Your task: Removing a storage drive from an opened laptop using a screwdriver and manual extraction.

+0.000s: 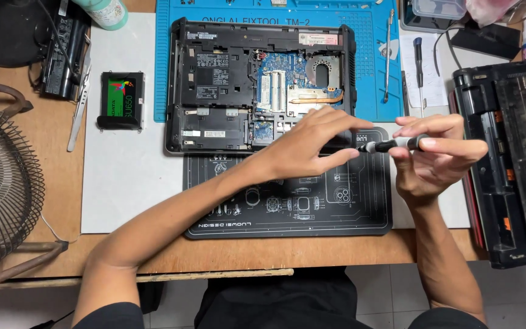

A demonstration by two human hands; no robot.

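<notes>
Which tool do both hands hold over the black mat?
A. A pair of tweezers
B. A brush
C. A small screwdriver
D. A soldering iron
C: the right hand grips the handle of a small screwdriver while the left hand pinches its tip end above the black mat.

An electronics repair workshop: opened laptop (257, 85), blue repair mat (372, 36), scattered tools.

Left arm: bare forearm extended from lower left up toward centre, wrist nearly straight. Left hand (312, 143): palm down, fingers spread and stretched rightward, thumb and forefinger tips drawn close together. Right arm: forearm rose steeply from lower right, wrist bent inward. Right hand (436, 155): fingers curled leftward in a pinching grip, thumb laid on top, fingertips just beside those of the left hand.
</notes>
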